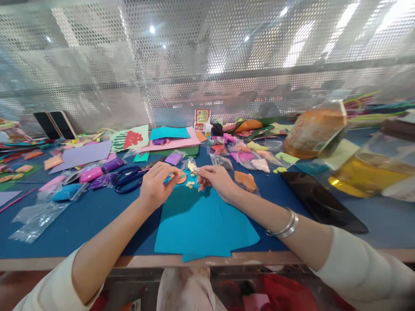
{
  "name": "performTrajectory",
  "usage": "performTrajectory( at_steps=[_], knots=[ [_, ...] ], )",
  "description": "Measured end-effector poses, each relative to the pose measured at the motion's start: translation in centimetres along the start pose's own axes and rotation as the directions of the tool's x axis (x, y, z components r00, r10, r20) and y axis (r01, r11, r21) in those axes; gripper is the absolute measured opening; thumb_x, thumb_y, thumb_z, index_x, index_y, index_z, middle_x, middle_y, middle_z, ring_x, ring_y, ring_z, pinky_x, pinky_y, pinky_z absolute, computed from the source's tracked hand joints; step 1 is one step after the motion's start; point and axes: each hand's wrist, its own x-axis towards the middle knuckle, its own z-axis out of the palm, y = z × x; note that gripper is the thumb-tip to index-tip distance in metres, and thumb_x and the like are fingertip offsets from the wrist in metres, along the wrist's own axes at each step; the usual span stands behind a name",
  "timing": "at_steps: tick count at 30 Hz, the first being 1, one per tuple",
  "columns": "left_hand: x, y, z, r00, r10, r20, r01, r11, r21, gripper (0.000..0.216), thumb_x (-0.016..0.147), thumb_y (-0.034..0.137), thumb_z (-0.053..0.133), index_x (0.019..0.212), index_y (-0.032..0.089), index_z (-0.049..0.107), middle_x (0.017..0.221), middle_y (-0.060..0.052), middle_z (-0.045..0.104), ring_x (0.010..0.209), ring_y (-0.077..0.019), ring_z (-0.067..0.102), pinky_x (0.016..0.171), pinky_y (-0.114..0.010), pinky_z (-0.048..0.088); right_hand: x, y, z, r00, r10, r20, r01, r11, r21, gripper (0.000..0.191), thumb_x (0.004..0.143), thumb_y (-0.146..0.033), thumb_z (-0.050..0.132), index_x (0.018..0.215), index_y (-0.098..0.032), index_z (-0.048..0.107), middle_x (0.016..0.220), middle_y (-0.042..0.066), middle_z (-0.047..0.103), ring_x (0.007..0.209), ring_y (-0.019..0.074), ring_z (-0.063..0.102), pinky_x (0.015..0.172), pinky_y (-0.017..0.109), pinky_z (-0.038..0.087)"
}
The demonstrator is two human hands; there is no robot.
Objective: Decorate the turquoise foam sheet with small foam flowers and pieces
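Note:
My left hand [160,182] is closed in a pinch over the upper left of a blue paper sheet [201,224]; whatever its fingertips hold is too small to name. Right beside those fingertips lies a round orange piece [182,178]. My right hand [216,180], with a silver bangle on its wrist, also pinches thumb to finger, near a tiny pale bit I cannot make out. Between both hands, small pale yellow clay bits [190,184] rest on the blue paper. Just behind them is a clear bag with pale yellow clay [192,165].
Dark blue scissors [128,178] and bagged clay [92,173] lie at left. A black phone [320,201], an orange drink bottle [316,129] and a jug of yellow liquid [366,166] stand or lie at right. Behind rises a perforated metal panel [181,56].

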Motion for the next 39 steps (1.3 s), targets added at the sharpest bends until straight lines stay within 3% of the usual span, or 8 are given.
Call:
performTrajectory(
  at_steps=[5, 11, 14, 19, 24, 27, 33, 39],
  knots=[
    [-0.09, -0.14, 0.04, 0.999, 0.032, 0.031, -0.032, 0.999, -0.013, 0.003, 0.082, 0.016, 0.059, 0.081, 0.014, 0.061, 0.074, -0.005, 0.067, 0.068, -0.0125, 0.059, 0.065, -0.024, 0.048, 0.14, -0.05, -0.19, 0.998, -0.032, -0.046, 0.030, 0.999, -0.034, 0.039, 0.062, -0.050, 0.071, 0.063, -0.014, 0.057, 0.051, -0.002, 0.056, 0.037, 0.0081, 0.053, 0.040, 0.021, 0.045],
    [-0.85, -0.68, 0.84, 0.996, 0.019, 0.091, -0.024, 0.999, 0.049, 0.019, 0.085, 0.014, 0.051, 0.099, 0.015, 0.064, 0.089, -0.007, 0.071, 0.080, -0.0148, 0.066, 0.075, -0.025, 0.052, 0.25, -0.14, -0.20, 0.998, -0.045, -0.038, 0.044, 0.999, -0.027, 0.047, 0.069, -0.061, 0.060, 0.061, -0.015, 0.055, 0.039, -0.003, 0.051, 0.033, 0.0095, 0.051, 0.036, 0.020, 0.044],
    [-0.84, -0.56, 0.80, 0.989, -0.106, 0.102, 0.104, 0.994, 0.030, 0.018, 0.085, 0.019, 0.053, 0.096, 0.017, 0.067, 0.087, -0.006, 0.072, 0.078, -0.0160, 0.068, 0.071, -0.024, 0.054, 0.23, -0.25, -0.14, 0.998, -0.048, -0.039, 0.048, 0.999, -0.015, 0.044, 0.072, -0.059, 0.058, 0.061, -0.016, 0.054, 0.032, -0.005, 0.045, 0.031, 0.0105, 0.050, 0.036, 0.021, 0.045],
    [-0.35, -0.15, 0.44, 0.929, -0.289, 0.230, 0.324, 0.937, -0.134, 0.012, 0.079, 0.028, 0.063, 0.079, 0.018, 0.070, 0.075, -0.001, 0.073, 0.061, -0.0148, 0.067, 0.063, -0.024, 0.055, 0.02, -0.71, 0.04, 0.997, 0.019, -0.072, -0.019, 1.000, 0.008, 0.027, 0.077, -0.039, 0.061, 0.067, -0.014, 0.060, 0.046, 0.000, 0.060, 0.038, 0.0103, 0.057, 0.040, 0.019, 0.047],
    [-0.47, -0.32, 0.58, 0.953, -0.209, 0.221, 0.230, 0.970, -0.072, 0.018, 0.084, 0.025, 0.055, 0.091, 0.016, 0.069, 0.086, -0.006, 0.073, 0.073, -0.0172, 0.068, 0.069, -0.027, 0.054, 0.13, -0.62, 0.07, 0.993, 0.027, -0.114, -0.020, 0.998, 0.055, 0.005, 0.074, -0.013, 0.062, 0.078, -0.012, 0.065, 0.062, 0.003, 0.068, 0.052, 0.0108, 0.065, 0.054, 0.020, 0.053],
    [-0.61, -0.44, 0.68, 0.949, -0.207, 0.236, 0.227, 0.972, -0.061, 0.017, 0.084, 0.026, 0.056, 0.088, 0.018, 0.069, 0.084, -0.004, 0.073, 0.072, -0.0169, 0.068, 0.069, -0.027, 0.053, 0.22, -0.43, -0.02, 0.992, 0.009, -0.122, -0.001, 0.998, 0.064, 0.011, 0.074, -0.016, 0.064, 0.084, -0.012, 0.066, 0.068, 0.005, 0.070, 0.060, 0.0129, 0.067, 0.059, 0.023, 0.056],
    [-0.81, -0.62, 0.78, 0.948, -0.159, 0.274, 0.181, 0.982, -0.056, 0.020, 0.086, 0.031, 0.053, 0.087, 0.020, 0.070, 0.082, -0.003, 0.073, 0.066, -0.0154, 0.067, 0.070, -0.028, 0.052, 0.12, -0.47, -0.14, 0.995, -0.003, -0.100, 0.001, 1.000, -0.018, 0.027, 0.074, -0.035, 0.066, 0.061, -0.012, 0.063, 0.057, 0.005, 0.066, 0.049, 0.0116, 0.063, 0.050, 0.020, 0.053],
    [-0.82, -0.62, 0.90, 0.955, -0.122, 0.270, 0.132, 0.991, -0.019, 0.021, 0.088, 0.025, 0.050, 0.097, 0.017, 0.067, 0.084, -0.006, 0.072, 0.069, -0.0156, 0.065, 0.067, -0.026, 0.050, 0.23, -0.49, -0.02, 0.993, 0.015, -0.116, -0.011, 0.999, 0.036, 0.010, 0.074, -0.022, 0.066, 0.074, -0.012, 0.066, 0.063, 0.004, 0.068, 0.053, 0.0120, 0.065, 0.054, 0.021, 0.053]
  ],
)
